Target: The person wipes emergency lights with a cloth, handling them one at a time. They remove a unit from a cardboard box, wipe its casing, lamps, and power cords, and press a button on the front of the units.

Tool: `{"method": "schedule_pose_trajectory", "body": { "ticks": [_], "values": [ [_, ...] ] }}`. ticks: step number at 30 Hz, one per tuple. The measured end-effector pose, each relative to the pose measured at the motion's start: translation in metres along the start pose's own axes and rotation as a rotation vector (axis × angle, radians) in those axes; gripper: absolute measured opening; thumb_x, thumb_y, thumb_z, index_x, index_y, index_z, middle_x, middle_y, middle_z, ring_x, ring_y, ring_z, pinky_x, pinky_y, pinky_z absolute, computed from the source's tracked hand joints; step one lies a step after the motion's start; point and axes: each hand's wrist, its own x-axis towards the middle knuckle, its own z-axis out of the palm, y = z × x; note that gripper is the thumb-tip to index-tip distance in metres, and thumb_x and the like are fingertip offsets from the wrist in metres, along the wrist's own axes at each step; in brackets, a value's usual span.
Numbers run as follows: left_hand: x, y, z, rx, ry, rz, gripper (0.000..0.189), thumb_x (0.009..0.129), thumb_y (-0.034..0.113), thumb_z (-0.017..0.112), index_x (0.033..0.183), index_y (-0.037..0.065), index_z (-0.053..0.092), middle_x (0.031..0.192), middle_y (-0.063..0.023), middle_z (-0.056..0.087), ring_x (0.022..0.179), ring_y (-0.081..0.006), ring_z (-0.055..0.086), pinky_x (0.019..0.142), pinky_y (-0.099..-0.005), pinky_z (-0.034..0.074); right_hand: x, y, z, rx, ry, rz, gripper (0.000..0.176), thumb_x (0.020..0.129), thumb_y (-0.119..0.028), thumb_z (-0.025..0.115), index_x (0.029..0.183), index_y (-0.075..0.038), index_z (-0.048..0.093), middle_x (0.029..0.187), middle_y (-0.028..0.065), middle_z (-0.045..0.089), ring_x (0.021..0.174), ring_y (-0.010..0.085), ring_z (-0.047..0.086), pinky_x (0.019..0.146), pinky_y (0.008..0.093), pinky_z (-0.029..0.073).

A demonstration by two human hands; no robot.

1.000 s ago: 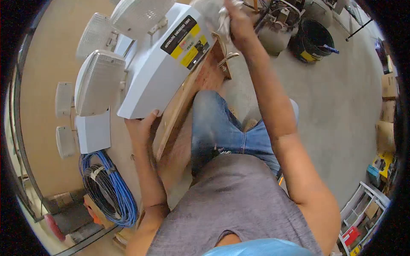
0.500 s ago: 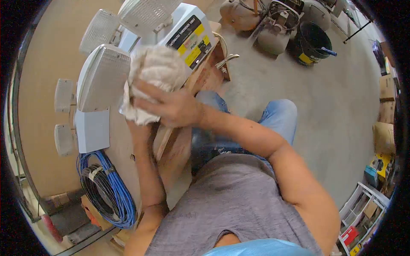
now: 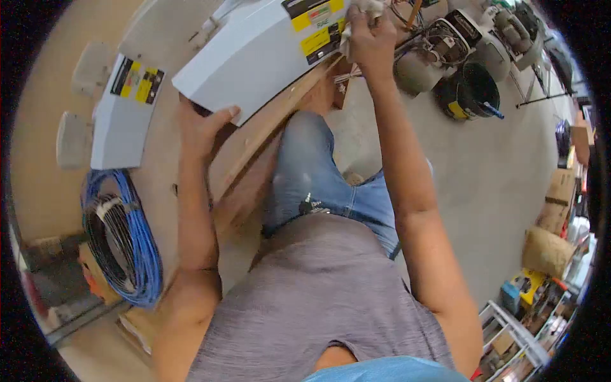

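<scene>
A white emergency light unit with a black and yellow label lies tilted across the workbench. My left hand grips its near left end, thumb on the corner. At the unit's far right end, my right hand holds a crumpled whitish cloth against the edge by the label. A second white light unit, with a similar label and clear lamp heads, rests on the bench at the left.
Coiled blue and black cables lie at the lower left. Beyond the bench on the floor stand a black bucket and compressor tanks. Cardboard boxes and a metal rack line the right side.
My hands have moved apart: the right, with the cloth, went right and up to the unit's far end. The left now grips the unit's near end. The unit has turned and the view has shifted.
</scene>
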Motion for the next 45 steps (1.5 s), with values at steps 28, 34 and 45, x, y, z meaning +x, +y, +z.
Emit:
{"method": "schedule_pose_trajectory", "body": {
  "ticks": [28, 34, 45],
  "values": [
    [0.002, -0.019, -0.008, 0.121, -0.048, 0.082, 0.079, 0.063, 0.012, 0.081, 0.13, -0.004, 0.041, 0.119, -0.0182, 0.058, 0.11, -0.0294, 0.058, 0.095, -0.0406, 0.049, -0.01, 0.032, -0.006, 0.244, -0.268, 0.307, 0.053, 0.103, -0.038, 0.043, 0.138, 0.002, 0.044, 0.13, 0.0135, 0.054, 0.12, 0.0239, 0.05, 0.101, 0.035, 0.04],
    [-0.002, -0.012, -0.001, 0.024, -0.044, 0.025, 0.079, 0.065, 0.011, 0.079, 0.131, -0.005, 0.039, 0.121, -0.02, 0.055, 0.111, -0.0321, 0.058, 0.095, -0.0434, 0.049, -0.012, 0.039, -0.007, 0.258, -0.269, 0.302, 0.053, 0.103, -0.038, 0.042, 0.138, 0.002, 0.044, 0.13, 0.0147, 0.054, 0.12, 0.0251, 0.05, 0.1, 0.036, 0.041],
    [-0.006, -0.005, 0.004, 0.032, -0.032, 0.04, 0.079, 0.065, 0.013, 0.078, 0.132, -0.007, 0.041, 0.12, -0.0207, 0.056, 0.11, -0.0322, 0.058, 0.095, -0.0438, 0.048, -0.012, 0.041, -0.005, 0.291, -0.268, 0.294, 0.053, 0.102, -0.038, 0.044, 0.136, 0.002, 0.046, 0.125, 0.0124, 0.057, 0.115, 0.0227, 0.053, 0.097, 0.0346, 0.043]
  ]
}}
